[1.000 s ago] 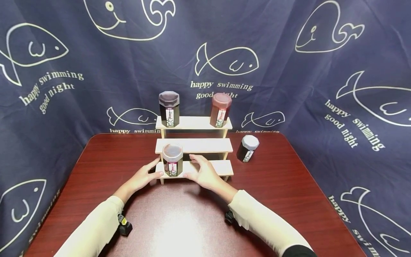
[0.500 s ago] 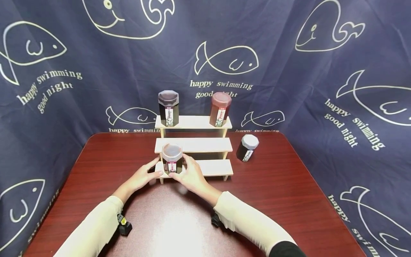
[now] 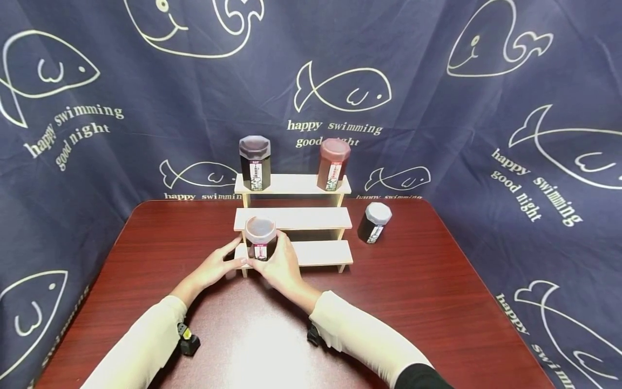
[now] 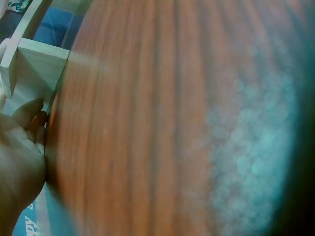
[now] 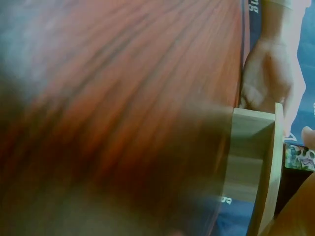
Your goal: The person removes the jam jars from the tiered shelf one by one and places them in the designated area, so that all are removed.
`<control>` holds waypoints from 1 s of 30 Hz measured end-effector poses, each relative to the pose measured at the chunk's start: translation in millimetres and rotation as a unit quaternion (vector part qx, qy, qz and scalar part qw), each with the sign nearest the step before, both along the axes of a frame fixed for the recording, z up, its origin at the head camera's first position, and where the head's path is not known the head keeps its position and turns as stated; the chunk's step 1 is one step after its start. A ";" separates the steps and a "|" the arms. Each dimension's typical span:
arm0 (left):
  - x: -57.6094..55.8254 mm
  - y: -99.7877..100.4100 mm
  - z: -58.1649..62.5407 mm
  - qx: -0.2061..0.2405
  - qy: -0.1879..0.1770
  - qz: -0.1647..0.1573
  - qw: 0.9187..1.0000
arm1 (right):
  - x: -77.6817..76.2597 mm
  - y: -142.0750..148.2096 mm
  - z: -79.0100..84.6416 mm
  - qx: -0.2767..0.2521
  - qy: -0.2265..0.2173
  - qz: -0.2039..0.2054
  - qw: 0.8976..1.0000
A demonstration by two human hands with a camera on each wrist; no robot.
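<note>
In the head view, a dark jar (image 3: 257, 250) with a translucent lid stands upright at the left end of the bottom step of a three-step wooden shelf (image 3: 320, 254). My right hand (image 3: 282, 265) grips this jar, thumb across its front and fingers round its right side. My left hand (image 3: 214, 268) holds the left end of that shelf, its thumb by the jar's base. In the left wrist view, fingers (image 4: 29, 112) of that hand lie beside the wooden leg. The right wrist view catches only part of the jar's label (image 5: 299, 157).
On the top step stand a dark jar (image 3: 255, 162) at left and a reddish jar (image 3: 333, 163) at right. Another dark jar with a white lid (image 3: 374, 222) is on the red-brown table (image 3: 413, 292), right of the shelf. A blue curtain (image 3: 437, 124) hangs behind.
My right hand has moved left from beside the jar and closed round it, its thumb crossing the front. The left hand stays at the shelf's end.
</note>
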State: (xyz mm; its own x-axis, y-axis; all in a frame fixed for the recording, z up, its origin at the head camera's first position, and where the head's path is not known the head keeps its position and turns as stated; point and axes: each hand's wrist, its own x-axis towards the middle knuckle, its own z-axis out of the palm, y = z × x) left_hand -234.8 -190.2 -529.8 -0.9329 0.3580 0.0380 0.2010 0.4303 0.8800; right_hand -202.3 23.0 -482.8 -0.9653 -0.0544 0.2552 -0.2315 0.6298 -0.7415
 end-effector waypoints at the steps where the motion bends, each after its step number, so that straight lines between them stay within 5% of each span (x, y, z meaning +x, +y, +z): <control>1: -0.3 0.0 -0.2 0.001 0.000 0.000 1.000 | -0.5 -1.1 -0.6 0.001 -0.001 -0.005 1.000; 14: -1.4 2.5 3.5 0.000 0.005 -0.004 1.000 | -4.3 2.6 -0.5 -0.016 0.014 -0.019 1.000; 30: -0.5 0.3 0.8 0.002 0.000 -0.004 1.000 | 2.1 12.2 29.6 -0.040 0.041 0.018 0.998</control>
